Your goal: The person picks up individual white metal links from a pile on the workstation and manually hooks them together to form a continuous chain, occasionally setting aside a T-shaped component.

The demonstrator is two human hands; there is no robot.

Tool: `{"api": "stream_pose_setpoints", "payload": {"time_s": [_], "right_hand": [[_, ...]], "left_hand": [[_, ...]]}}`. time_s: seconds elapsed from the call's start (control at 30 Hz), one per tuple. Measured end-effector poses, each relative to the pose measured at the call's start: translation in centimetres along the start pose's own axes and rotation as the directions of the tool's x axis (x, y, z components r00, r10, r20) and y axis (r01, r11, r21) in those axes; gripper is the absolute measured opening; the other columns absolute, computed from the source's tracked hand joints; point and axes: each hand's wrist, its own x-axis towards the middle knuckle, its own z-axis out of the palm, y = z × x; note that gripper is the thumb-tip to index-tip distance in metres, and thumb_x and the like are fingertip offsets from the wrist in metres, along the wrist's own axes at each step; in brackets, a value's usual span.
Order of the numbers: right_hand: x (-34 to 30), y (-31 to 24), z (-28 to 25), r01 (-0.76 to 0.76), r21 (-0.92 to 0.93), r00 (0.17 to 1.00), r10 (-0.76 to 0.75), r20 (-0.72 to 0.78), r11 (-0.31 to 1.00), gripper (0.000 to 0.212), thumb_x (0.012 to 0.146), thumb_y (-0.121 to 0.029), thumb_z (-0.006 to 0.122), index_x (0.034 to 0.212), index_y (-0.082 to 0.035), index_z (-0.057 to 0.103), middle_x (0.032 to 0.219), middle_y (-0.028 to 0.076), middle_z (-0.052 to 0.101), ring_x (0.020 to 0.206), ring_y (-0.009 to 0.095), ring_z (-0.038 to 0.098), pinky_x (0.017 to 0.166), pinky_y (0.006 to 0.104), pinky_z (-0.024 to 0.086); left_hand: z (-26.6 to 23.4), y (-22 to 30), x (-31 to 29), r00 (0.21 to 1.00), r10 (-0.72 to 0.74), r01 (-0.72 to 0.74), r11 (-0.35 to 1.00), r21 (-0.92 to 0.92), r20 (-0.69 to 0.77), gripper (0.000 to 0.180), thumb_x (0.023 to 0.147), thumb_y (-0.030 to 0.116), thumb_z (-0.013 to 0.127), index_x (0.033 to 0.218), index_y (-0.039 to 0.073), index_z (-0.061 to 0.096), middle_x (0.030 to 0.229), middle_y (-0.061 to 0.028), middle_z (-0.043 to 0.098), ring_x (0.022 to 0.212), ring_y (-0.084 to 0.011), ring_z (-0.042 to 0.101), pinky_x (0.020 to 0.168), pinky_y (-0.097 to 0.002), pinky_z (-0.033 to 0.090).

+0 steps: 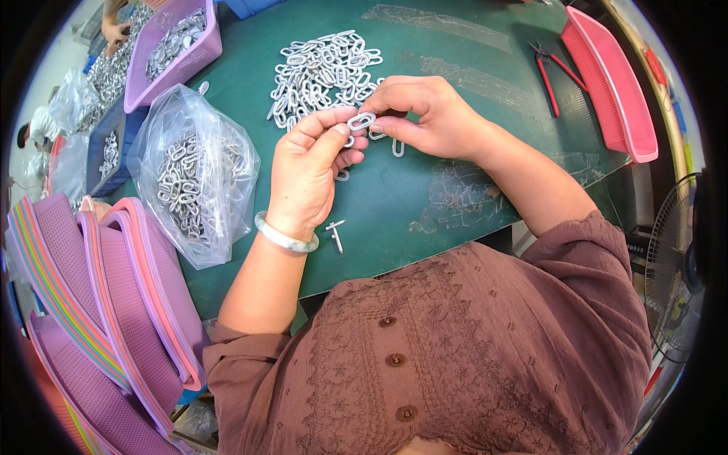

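Over the green table [455,235], both my hands meet in front of a pile of grey oval chain links [318,76]. My left hand [307,155], with a pale bangle at the wrist, pinches a chain link [362,121] between thumb and fingers. From the other side, my right hand [432,114] closes its thumb and forefinger on a link at the same spot; the fingers partly hide it. Another link [398,148] hangs or lies just below the right fingers; I cannot tell which. Small metal pins [336,233] lie near my left wrist.
A clear bag of links [189,182] stands at left, near stacked colourful baskets [129,288]. Behind it are a purple basket [208,49] of metal pieces and a blue bin [102,171]. Red-handled pliers [547,80] and a pink basket [614,91] sit right. Another person's hand [115,34] shows far left.
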Motion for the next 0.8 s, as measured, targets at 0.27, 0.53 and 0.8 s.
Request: {"api": "stream_pose_setpoints", "payload": {"time_s": [0.27,0.53,0.8], "right_hand": [[0.01,-0.16,-0.05,-0.003,-0.006,1.000,0.003,0.001,1.000,0.016,0.073,-0.001,0.062,0.089,-0.002,0.061,0.079,0.009,0.061,0.070,0.021,0.059,0.060,0.0282,0.047],[-0.05,-0.02,0.02,0.016,-0.007,1.000,-0.016,-0.005,1.000,0.016,0.073,-0.001,0.062,0.088,-0.001,0.060,0.080,0.009,0.061,0.070,0.021,0.059,0.060,0.0283,0.047],[-0.06,-0.05,-0.01,0.011,-0.001,1.000,-0.011,0.002,1.000,0.016,0.073,0.000,0.062,0.088,-0.001,0.060,0.079,0.009,0.060,0.070,0.021,0.059,0.060,0.0282,0.046]], "left_hand": [[-0.01,0.04,0.01,1.000,-0.003,0.003,1.000,-0.005,0.006,0.018,0.086,0.003,0.050,0.102,-0.003,0.056,0.089,-0.0087,0.061,0.073,-0.0116,0.060,0.063,-0.0209,0.050],[-0.06,-0.03,0.02,1.000,-0.004,0.004,1.000,-0.010,0.012,0.017,0.087,0.004,0.049,0.102,-0.002,0.056,0.089,-0.0089,0.062,0.073,-0.0119,0.060,0.063,-0.0212,0.050],[-0.13,-0.11,0.04,1.000,-0.013,0.013,1.000,-0.006,0.012,0.017,0.087,0.004,0.049,0.101,-0.002,0.056,0.087,-0.0086,0.062,0.072,-0.0118,0.060,0.062,-0.0210,0.049]]}}
